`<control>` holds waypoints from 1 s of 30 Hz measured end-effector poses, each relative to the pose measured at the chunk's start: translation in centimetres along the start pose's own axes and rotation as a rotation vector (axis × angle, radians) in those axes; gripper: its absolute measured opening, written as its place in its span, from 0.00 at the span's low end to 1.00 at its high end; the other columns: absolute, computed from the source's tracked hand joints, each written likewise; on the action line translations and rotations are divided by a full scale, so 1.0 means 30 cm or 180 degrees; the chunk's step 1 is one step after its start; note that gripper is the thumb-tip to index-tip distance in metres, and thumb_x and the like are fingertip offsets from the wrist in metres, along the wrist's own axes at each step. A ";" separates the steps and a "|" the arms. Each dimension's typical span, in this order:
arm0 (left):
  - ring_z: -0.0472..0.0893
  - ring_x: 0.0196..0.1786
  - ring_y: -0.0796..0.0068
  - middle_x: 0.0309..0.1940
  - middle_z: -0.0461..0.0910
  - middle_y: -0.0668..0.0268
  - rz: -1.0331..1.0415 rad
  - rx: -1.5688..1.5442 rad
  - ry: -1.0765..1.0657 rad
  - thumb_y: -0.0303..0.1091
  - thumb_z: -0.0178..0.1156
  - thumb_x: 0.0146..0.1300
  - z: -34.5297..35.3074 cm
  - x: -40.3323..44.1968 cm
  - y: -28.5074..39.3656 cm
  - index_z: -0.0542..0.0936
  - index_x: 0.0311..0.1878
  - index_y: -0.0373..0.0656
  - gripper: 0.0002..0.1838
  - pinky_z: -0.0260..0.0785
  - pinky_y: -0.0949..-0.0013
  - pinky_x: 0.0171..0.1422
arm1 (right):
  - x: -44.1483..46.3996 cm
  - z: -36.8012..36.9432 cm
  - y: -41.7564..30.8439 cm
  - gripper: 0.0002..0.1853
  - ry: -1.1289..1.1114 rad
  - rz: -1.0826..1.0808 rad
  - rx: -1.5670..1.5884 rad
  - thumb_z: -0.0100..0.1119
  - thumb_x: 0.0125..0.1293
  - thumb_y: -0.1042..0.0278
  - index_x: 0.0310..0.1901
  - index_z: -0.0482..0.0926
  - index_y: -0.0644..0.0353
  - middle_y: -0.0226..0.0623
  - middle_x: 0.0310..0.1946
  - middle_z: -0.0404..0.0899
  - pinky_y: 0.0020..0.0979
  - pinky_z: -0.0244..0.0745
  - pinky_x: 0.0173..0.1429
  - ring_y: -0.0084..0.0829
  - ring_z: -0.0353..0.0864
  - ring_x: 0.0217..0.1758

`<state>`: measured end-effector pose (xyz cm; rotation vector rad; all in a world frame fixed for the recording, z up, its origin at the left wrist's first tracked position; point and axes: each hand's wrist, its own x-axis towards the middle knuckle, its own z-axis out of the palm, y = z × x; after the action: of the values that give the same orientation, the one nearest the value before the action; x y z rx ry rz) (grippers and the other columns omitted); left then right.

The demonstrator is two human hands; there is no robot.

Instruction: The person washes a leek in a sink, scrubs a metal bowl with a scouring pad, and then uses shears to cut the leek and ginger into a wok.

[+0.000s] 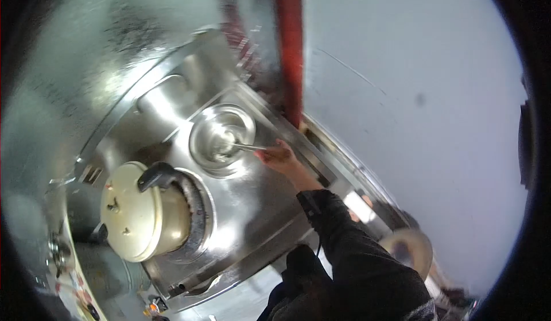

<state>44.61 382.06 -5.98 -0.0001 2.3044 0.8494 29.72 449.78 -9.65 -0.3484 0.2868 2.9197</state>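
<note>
My right hand (pixel 278 155) is closed around the thin handle of a metal spoon-like utensil (pixel 248 147). The handle slopes into a round stainless steel basin (pixel 198 140) on the steel counter. Blur and glare hide the utensil's far end and whatever lies in the basin. A dark sleeve (pixel 356 235) covers my right arm. My left hand does not show.
Left of the basin, a large pale pressure cooker (pixel 135 212) with black handles sits on a round burner (pixel 201 217). The steel counter (pixel 258 192) meets a shiny wall behind. A red upright post (pixel 290 51) stands at the far edge, and a round tan object (pixel 422 246) is at lower right.
</note>
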 end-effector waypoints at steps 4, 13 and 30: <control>0.73 0.20 0.72 0.19 0.75 0.63 0.0536 0.0493 -0.0263 0.33 0.59 0.51 -0.054 0.190 0.125 0.73 0.26 0.39 0.08 0.64 0.72 0.20 | -0.423 0.004 0.139 0.36 -0.0153 -0.0730 0.0597 0.39 0.63 0.46 0.58 0.53 0.74 0.55 0.56 0.58 0.35 0.59 0.60 0.43 0.62 0.58; 0.74 0.21 0.69 0.20 0.75 0.61 0.1410 0.1491 -0.1244 0.34 0.60 0.49 0.124 0.382 0.342 0.73 0.26 0.39 0.08 0.65 0.69 0.22 | -1.736 -0.985 0.460 0.18 0.2011 -0.1897 -0.0296 0.47 0.59 0.54 0.42 0.74 0.61 0.30 0.21 0.70 0.24 0.65 0.29 0.24 0.69 0.26; 0.75 0.25 0.63 0.20 0.75 0.59 0.0666 0.2313 -0.1496 0.35 0.62 0.45 0.396 0.064 0.114 0.74 0.25 0.40 0.10 0.66 0.65 0.27 | -1.750 -1.593 0.216 0.22 0.3967 -0.2685 0.0876 0.55 0.54 0.54 0.42 0.68 0.65 0.47 0.35 0.72 0.40 0.70 0.30 0.41 0.74 0.39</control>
<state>49.43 392.03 -11.82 0.6895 2.0466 0.0427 88.69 424.93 -41.07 -1.6798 0.5057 1.5052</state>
